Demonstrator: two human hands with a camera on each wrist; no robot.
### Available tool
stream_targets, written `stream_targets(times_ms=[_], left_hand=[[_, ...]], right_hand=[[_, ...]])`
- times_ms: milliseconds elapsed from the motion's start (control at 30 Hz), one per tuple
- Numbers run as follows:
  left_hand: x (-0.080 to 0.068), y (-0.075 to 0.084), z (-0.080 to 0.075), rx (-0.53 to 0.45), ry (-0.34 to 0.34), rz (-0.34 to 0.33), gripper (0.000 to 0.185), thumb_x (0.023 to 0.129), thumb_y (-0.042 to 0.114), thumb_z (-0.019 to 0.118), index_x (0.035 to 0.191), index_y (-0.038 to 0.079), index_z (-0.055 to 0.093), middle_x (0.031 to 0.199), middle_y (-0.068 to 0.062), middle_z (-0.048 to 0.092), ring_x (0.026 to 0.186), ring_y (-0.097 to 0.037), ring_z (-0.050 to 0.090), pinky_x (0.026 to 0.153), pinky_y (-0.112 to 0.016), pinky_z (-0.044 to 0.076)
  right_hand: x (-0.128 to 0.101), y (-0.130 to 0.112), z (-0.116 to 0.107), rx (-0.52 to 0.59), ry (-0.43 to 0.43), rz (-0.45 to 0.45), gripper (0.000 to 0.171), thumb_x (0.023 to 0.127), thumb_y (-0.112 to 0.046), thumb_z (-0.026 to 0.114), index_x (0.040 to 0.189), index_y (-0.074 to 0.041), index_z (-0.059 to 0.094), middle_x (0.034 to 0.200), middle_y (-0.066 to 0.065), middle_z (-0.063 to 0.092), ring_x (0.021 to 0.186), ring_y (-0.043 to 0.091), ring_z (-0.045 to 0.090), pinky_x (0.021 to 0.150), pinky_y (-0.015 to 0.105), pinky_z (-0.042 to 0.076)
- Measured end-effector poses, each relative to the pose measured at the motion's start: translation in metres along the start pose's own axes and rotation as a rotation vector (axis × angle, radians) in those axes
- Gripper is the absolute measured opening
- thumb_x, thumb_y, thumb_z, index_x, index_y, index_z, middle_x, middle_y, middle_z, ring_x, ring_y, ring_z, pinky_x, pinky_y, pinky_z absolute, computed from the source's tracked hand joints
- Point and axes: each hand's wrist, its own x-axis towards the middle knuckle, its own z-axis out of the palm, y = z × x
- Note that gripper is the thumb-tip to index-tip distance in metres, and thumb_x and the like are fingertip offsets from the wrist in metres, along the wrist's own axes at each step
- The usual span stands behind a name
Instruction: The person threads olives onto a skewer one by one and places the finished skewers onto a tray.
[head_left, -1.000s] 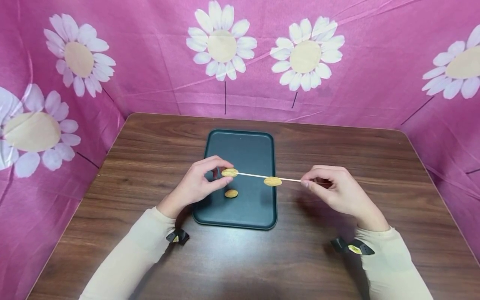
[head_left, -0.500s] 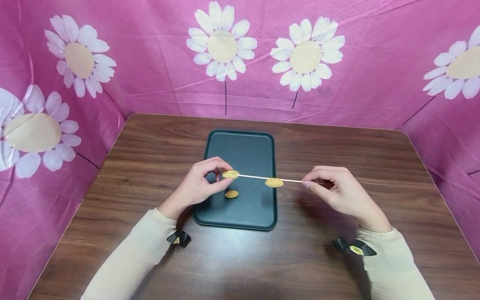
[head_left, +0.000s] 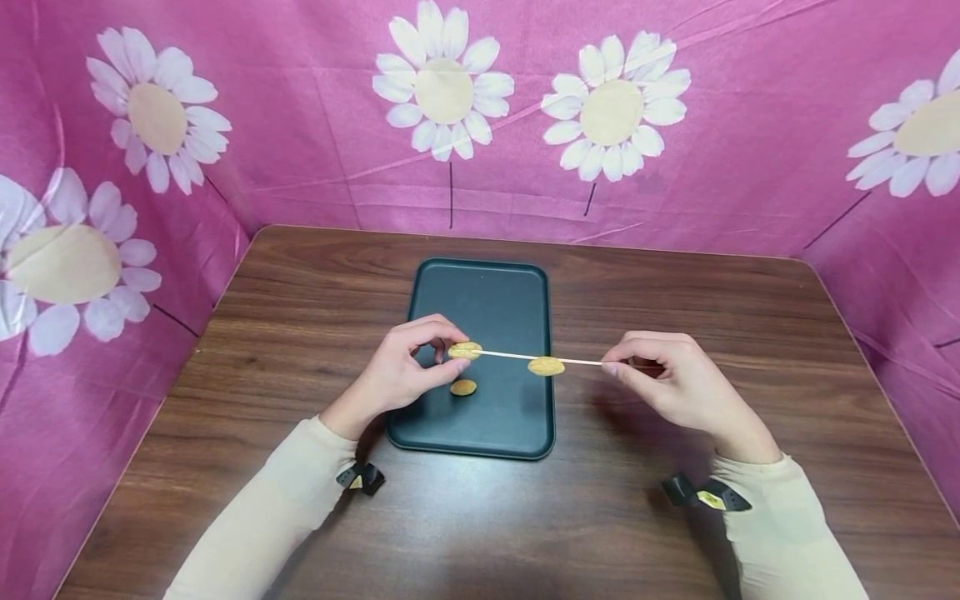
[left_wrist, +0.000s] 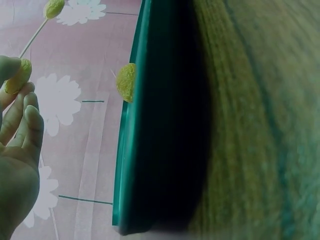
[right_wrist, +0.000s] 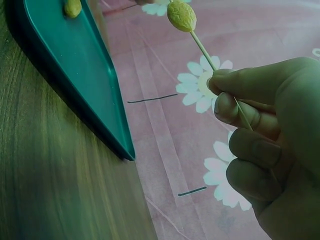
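My right hand (head_left: 675, 379) pinches a thin wooden skewer (head_left: 577, 361) near its right end, between thumb and forefinger. A yellow, wrinkled oval piece (head_left: 546, 367), like a dried fruit, is threaded on the skewer between the hands. My left hand (head_left: 408, 362) pinches a second such oval (head_left: 466, 351) between thumb and fingertips, at the skewer's left end. How deep the tip sits in it is hidden. Both ovals and the skewer are held above a dark green tray (head_left: 480, 433). A third oval (head_left: 462, 387) lies on the tray, below my left fingers; the left wrist view shows this oval (left_wrist: 126, 82) over the rim.
The tray lies on a brown wood-grain table (head_left: 675, 292). A pink cloth (head_left: 315, 125) with white flowers hangs behind and at both sides. Black wrist devices sit on both cuffs, the left device (head_left: 361, 478) close to the tray's near left corner.
My left hand has shifted slightly right and nearer with its oval, and less bare skewer shows between the two ovals. My right hand has barely moved. The oval on the tray stays put.
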Motion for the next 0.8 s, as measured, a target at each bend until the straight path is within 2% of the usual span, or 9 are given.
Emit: stream_targets(times_ms=[133, 533, 800], left_hand=[[0.0002, -0.0003, 0.0003, -0.006, 0.001, -0.003, 0.021, 0.089, -0.004, 0.083, 0.108, 0.005, 0.08, 0.097, -0.007, 0.074, 0.082, -0.014, 0.061, 0.072, -0.026, 0.052], [0.0002, 0.0007, 0.0029, -0.003, 0.002, -0.025, 0.019, 0.089, -0.001, 0.084, 0.107, 0.006, 0.08, 0.097, -0.006, 0.074, 0.082, -0.019, 0.062, 0.073, -0.026, 0.052], [0.0001, -0.0023, 0.0045, -0.034, 0.021, 0.015, 0.021, 0.088, -0.005, 0.083, 0.106, 0.005, 0.08, 0.097, -0.009, 0.074, 0.082, -0.017, 0.061, 0.072, -0.026, 0.052]], right_hand=[[0.0007, 0.0003, 0.0, -0.005, -0.005, 0.003, 0.036, 0.089, 0.008, 0.081, 0.098, -0.027, 0.079, 0.081, -0.012, 0.065, 0.066, 0.002, 0.052, 0.056, 0.017, 0.041], [0.0031, -0.0014, 0.0022, -0.008, 0.002, -0.01, 0.034, 0.087, 0.009, 0.082, 0.099, -0.023, 0.08, 0.085, -0.013, 0.068, 0.071, 0.002, 0.055, 0.06, 0.016, 0.043], [0.0056, -0.0021, 0.0035, -0.01, 0.003, -0.018, 0.033, 0.089, 0.008, 0.081, 0.099, -0.023, 0.08, 0.086, -0.014, 0.07, 0.072, 0.0, 0.056, 0.06, 0.016, 0.044]])
